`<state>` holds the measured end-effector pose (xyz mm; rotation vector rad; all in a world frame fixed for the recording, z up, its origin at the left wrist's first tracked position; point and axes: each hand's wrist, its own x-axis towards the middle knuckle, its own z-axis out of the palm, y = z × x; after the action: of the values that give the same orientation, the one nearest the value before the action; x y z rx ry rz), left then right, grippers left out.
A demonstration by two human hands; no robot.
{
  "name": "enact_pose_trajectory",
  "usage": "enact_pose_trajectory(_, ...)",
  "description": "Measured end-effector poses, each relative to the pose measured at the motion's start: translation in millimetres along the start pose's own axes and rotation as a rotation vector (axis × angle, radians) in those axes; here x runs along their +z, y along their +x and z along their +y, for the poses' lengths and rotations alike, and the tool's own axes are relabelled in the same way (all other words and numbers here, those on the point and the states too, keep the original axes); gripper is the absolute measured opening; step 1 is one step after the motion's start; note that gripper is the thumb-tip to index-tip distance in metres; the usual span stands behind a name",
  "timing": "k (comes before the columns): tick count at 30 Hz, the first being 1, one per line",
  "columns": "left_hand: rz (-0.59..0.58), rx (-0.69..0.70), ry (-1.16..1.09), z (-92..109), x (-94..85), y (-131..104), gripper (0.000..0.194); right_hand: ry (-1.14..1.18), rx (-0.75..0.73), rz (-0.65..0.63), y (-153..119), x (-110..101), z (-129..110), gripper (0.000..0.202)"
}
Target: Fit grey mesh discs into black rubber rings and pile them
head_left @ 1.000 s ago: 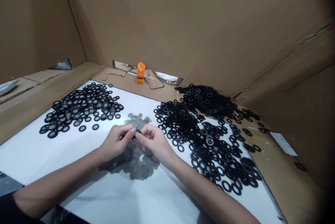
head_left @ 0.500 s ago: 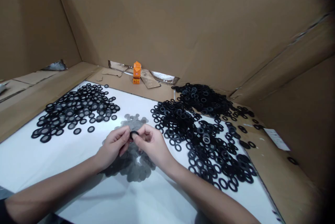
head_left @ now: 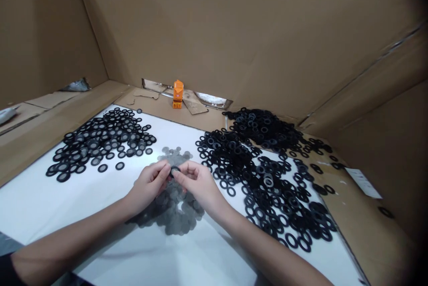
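Between my two hands is a black ring (head_left: 174,170) with a grey disc showing inside it. My left hand (head_left: 150,183) pinches its left side and my right hand (head_left: 195,183) pinches its right side. Under and around the hands lie thin grey translucent discs (head_left: 177,219) on a white board (head_left: 133,259). A pile of black rings with grey centres (head_left: 100,139) sits at the left of the board. Open black rings (head_left: 267,188) are heaped on the right, and a further heap (head_left: 264,128) lies behind them.
Tall cardboard walls (head_left: 200,23) surround the board. A small orange carton (head_left: 178,92) stands behind it, near cut openings in the cardboard. At the right lies a white label (head_left: 363,182), with a few stray rings near it. Something white (head_left: 6,115) is at the far left.
The whole view has shifted slightly, so things appear a little further right. Both hands keep hold of the ring, and the grey inside it now shows more.
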<state>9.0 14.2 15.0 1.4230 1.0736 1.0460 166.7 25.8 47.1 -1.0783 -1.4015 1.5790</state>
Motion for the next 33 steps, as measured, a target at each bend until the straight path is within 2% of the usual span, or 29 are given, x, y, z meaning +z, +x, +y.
enact_pose_trajectory(7,-0.052,-0.008,0.035,-2,0.5,0,0.038,-0.049,-0.006,-0.009,2,0,3,0.022)
enact_pose_trajectory(13,-0.076,0.095,0.237,4,-7.4,5,0.039,-0.125,-0.004,-0.04,0,0,8,0.019)
enact_pose_trajectory(17,-0.122,0.14,0.233,5,-10.3,5,0.039,-0.242,-0.068,0.003,-4,2,6,0.02)
enact_pose_trajectory(23,0.1,0.222,0.277,1,-1.5,-3,0.029,-0.275,-0.08,0.049,-6,4,1,0.023)
enact_pose_trajectory(28,0.153,0.236,0.267,-5,0.5,-7,0.029,-0.21,-0.016,0.0,-7,2,1,0.023)
enact_pose_trajectory(30,0.12,0.204,0.222,-7,-0.6,-7,0.032,-0.198,-0.008,-0.019,-6,0,1,0.021)
enact_pose_trajectory(33,0.008,0.143,0.132,-8,-1.4,-5,0.036,-0.178,0.024,-0.095,-4,-2,-1,0.019)
